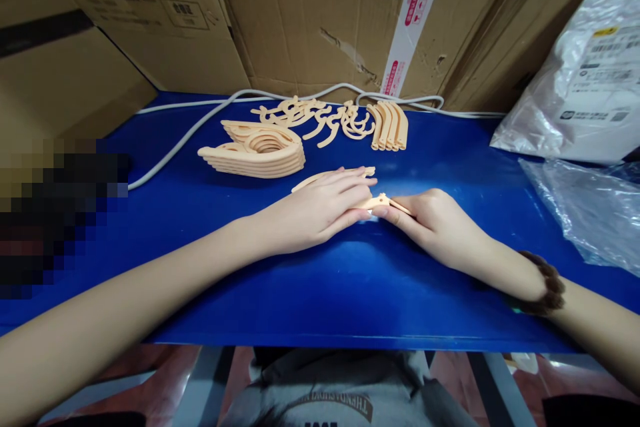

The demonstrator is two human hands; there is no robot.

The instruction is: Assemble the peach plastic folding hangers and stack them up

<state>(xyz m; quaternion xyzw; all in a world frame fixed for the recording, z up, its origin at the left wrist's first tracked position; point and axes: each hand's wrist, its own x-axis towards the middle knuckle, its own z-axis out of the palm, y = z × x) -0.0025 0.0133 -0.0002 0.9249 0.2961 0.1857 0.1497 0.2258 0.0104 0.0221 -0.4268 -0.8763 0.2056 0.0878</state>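
My left hand [333, 207] lies over a beige plastic hanger frame [310, 181], pinning it to the blue table with its thumb and fingers. One end of the frame sticks out past the fingertips. My right hand [435, 220] pinches a thin beige hanger arm [401, 207] between thumb and bent fingers. That arm meets the frame's near end [381, 200], close to my left thumb; the joint is partly covered. Behind my left hand stands a stack of similar hanger frames [255, 160]. Loose hanger hooks [327, 127] lie further back, with a row of curved hanger arms [391, 125] to their right.
A pale cable [187, 140] runs along the back of the blue table [320, 293]. Cardboard boxes [310, 13] wall off the rear and left. A plastic-wrapped package [585, 80] and clear film [575, 213] lie at the right. A blurred dark object [65, 207] is at the left.
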